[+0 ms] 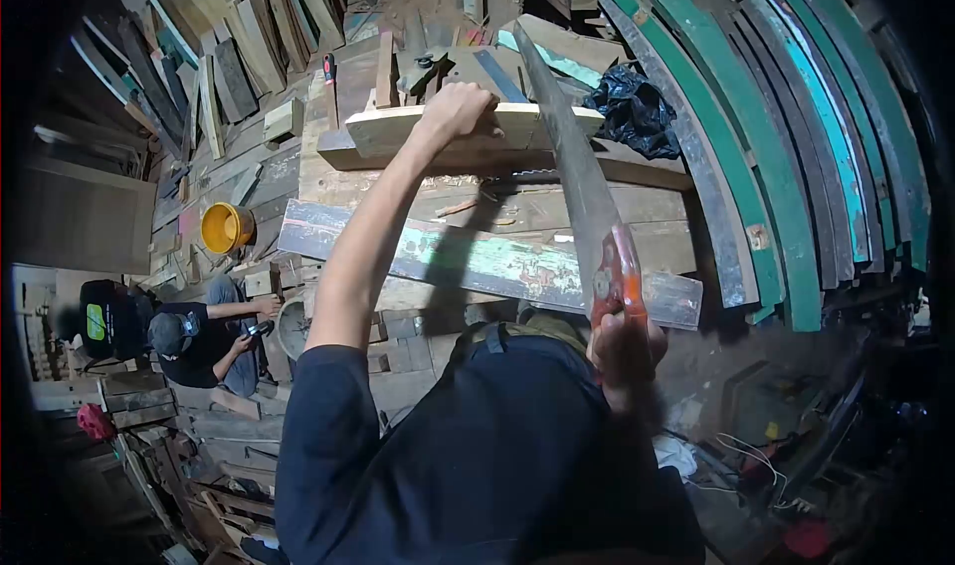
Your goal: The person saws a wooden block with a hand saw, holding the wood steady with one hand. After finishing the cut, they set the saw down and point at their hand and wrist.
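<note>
My right hand (625,351) is wrapped round the red handle of a handsaw (569,152). The long grey blade points away from me and crosses the right part of a pale wooden board (388,132). Over the middle of that board my left hand (460,112) is closed, its fingers curled across the top edge and partly hidden. Beneath the board lies a thicker timber beam (642,164). Closer to my body is a plank with worn pale-green paint (477,262).
Curved green and grey boards (776,207) are stacked at the right, beside a black plastic bag (634,112). A yellow bucket (227,228) stands left on the plank floor. Another person (204,341) sits at the lower left. Wood offcuts (239,83) lean at the back left.
</note>
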Demonstrator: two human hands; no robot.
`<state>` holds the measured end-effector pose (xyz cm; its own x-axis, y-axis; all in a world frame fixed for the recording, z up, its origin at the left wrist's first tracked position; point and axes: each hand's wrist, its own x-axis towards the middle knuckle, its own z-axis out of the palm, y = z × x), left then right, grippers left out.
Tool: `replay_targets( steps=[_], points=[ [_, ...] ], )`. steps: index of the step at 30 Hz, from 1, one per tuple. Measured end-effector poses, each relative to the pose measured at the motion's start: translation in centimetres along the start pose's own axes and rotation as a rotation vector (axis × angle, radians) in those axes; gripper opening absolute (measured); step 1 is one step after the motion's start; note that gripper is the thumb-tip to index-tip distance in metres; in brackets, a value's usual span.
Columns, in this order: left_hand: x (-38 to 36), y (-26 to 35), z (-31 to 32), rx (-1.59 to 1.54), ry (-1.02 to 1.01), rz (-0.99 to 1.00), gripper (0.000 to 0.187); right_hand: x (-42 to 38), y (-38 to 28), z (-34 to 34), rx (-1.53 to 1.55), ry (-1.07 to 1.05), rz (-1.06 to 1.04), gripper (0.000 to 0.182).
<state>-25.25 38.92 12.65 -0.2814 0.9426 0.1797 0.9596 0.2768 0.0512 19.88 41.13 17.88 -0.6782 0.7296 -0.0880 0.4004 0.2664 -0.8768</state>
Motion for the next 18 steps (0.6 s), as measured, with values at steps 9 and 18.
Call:
replay_targets(
  steps=[9, 18],
  points=[
    [-0.1, 0.2, 0.9, 0.048, -0.022, -0.021, 0.016, 0.5, -4.8, 1.9, -0.131, 0.121, -0.18, 0.011],
    [0.6, -1.1, 2.3, 0.017, -0.03, -0.037, 0.003, 5.9, -11.4, -2.4, 0.545, -0.174, 0.085, 0.012]
  ],
)
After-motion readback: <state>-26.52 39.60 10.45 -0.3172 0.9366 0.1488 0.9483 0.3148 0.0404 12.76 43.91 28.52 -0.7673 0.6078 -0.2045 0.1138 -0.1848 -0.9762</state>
